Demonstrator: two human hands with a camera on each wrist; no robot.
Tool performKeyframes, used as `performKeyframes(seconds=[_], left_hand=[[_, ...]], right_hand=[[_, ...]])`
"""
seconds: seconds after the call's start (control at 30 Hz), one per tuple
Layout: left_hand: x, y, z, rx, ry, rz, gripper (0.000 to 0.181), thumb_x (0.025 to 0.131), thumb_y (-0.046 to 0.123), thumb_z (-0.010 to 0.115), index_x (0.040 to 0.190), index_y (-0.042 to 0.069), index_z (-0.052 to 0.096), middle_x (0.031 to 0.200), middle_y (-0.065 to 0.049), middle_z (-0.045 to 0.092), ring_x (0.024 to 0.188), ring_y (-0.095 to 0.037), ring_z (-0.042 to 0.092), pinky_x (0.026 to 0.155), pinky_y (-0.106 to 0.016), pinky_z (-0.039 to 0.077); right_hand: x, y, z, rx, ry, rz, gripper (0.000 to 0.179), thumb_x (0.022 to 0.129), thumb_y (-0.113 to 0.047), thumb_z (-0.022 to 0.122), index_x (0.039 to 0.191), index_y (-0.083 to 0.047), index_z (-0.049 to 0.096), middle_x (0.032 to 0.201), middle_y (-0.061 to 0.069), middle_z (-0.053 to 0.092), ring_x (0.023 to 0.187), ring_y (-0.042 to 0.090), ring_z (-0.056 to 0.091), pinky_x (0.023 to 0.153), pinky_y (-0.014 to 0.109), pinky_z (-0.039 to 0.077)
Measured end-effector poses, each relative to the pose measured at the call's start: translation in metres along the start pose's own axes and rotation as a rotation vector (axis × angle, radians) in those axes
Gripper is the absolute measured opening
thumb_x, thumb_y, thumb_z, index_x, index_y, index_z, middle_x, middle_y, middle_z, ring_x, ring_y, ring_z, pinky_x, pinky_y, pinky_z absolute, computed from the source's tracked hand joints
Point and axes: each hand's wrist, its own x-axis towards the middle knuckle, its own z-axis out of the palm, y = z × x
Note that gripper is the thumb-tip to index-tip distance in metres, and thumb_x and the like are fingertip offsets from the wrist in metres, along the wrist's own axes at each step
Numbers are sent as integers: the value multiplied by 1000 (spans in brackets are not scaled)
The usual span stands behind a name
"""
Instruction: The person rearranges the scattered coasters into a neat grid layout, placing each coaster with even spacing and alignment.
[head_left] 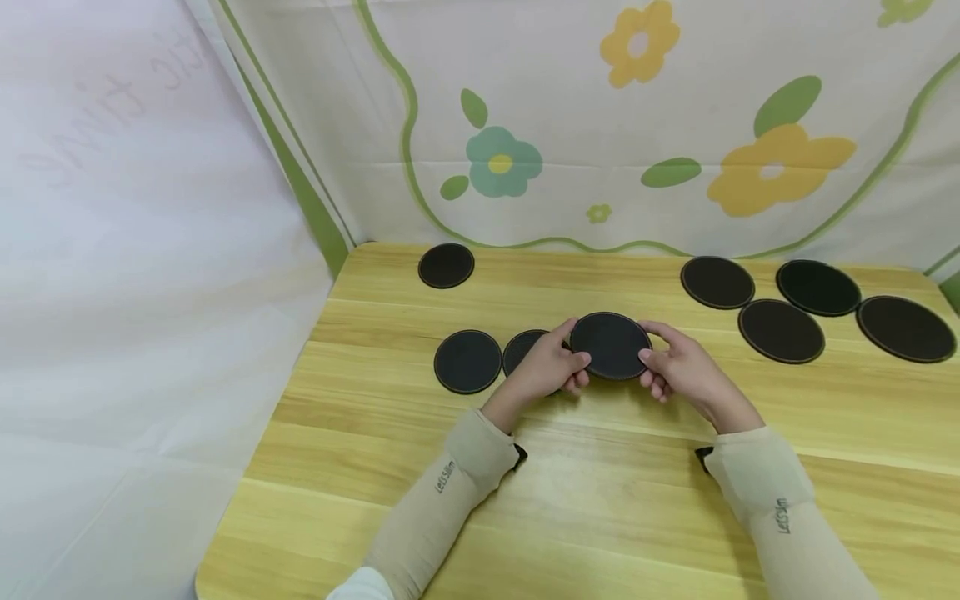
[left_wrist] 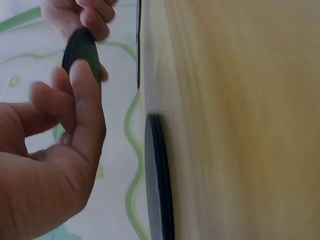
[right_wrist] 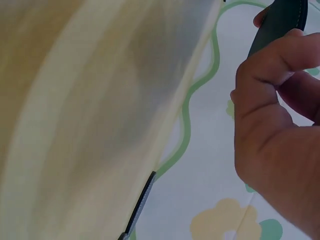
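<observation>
A round black coaster (head_left: 611, 346) with a stitched edge is held above the table between both hands. My left hand (head_left: 546, 365) pinches its left edge, thumb on the upper face. On the opposite edge, my right hand (head_left: 686, 371) grips it the same way. Both wrist views show the coaster (left_wrist: 82, 50) raised off the wood, tilted, with fingers curled at its rim. Below my left hand lies another black coaster (head_left: 517, 350), partly hidden by that hand. Touching it on the left is a further coaster (head_left: 467, 362), flat on the table.
The wooden table (head_left: 600, 517) meets a white flowered cloth (head_left: 570, 100) at the back and another on the left. One coaster (head_left: 446, 266) lies near the back left corner. Several more, including one coaster (head_left: 782, 331), lie close together at the right.
</observation>
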Motion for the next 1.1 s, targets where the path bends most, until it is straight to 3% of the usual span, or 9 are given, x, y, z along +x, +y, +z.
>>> performKeyframes(seconds=[0.13, 0.23, 0.5, 0.8, 1.1], left_hand=[[1, -2, 9, 29, 8, 2, 72, 104, 4, 57, 163, 7, 16, 70, -18, 67, 57, -34, 60, 66, -43, 60], [3, -4, 14, 41, 7, -9, 72, 104, 3, 57, 163, 7, 16, 69, -17, 67, 52, -28, 58, 61, -39, 59], [7, -9, 25, 103, -18, -103, 75, 103, 1, 56, 163, 10, 12, 67, -15, 67, 45, -18, 53, 50, -31, 53], [8, -13, 27, 66, -50, -193, 84, 102, -2, 57, 164, 12, 2, 68, -16, 67, 46, -16, 52, 49, -31, 55], [6, -16, 28, 58, -65, -199, 86, 102, 3, 58, 163, 11, -2, 65, -14, 64, 46, -16, 52, 48, -30, 53]], right_hand=[[-5, 5, -2, 4, -3, 14, 59, 109, -6, 43, 160, -1, 15, 70, 14, 61, 49, 17, 54, 48, 32, 50], [-8, 9, -4, 11, -1, 18, 58, 108, -5, 43, 159, 0, 16, 70, 15, 61, 49, 16, 54, 47, 31, 50], [-13, 13, -6, -20, 1, 72, 59, 107, -3, 43, 159, 1, 16, 70, 14, 61, 52, 17, 58, 48, 33, 53], [-7, 12, -2, -101, -2, 124, 58, 106, -2, 41, 159, 0, 16, 70, 14, 63, 52, 19, 60, 48, 34, 54], [0, 12, 5, -200, -13, 159, 59, 105, 0, 41, 158, 2, 16, 73, 15, 64, 56, 24, 65, 51, 39, 57]])
